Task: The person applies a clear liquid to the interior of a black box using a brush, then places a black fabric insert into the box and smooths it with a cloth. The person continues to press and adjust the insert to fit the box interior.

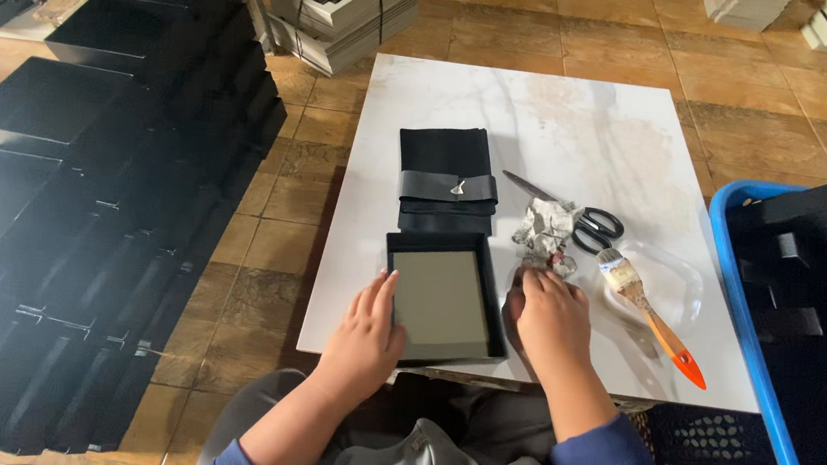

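Observation:
A flat black tray-like box (pixel 444 301) with a grey-green inner panel lies at the near edge of a white marble-look board (pixel 543 124). My left hand (pixel 369 328) rests on its left rim, fingers spread over the edge. My right hand (pixel 548 314) presses flat on the board at the box's right rim, fingertips close to a crumpled grey rag (pixel 543 229). Behind the box sits a stack of black folded pieces (pixel 446 178) bound with a black band.
Scissors (pixel 575 215) lie beside the rag. A brush with an orange handle (pixel 648 315) rests on a clear dish (pixel 673 285). A blue crate (pixel 730 260) with black parts stands at right. Rows of black boxes (pixel 89 184) cover the floor at left; grey stacks (pixel 344 2) lie beyond.

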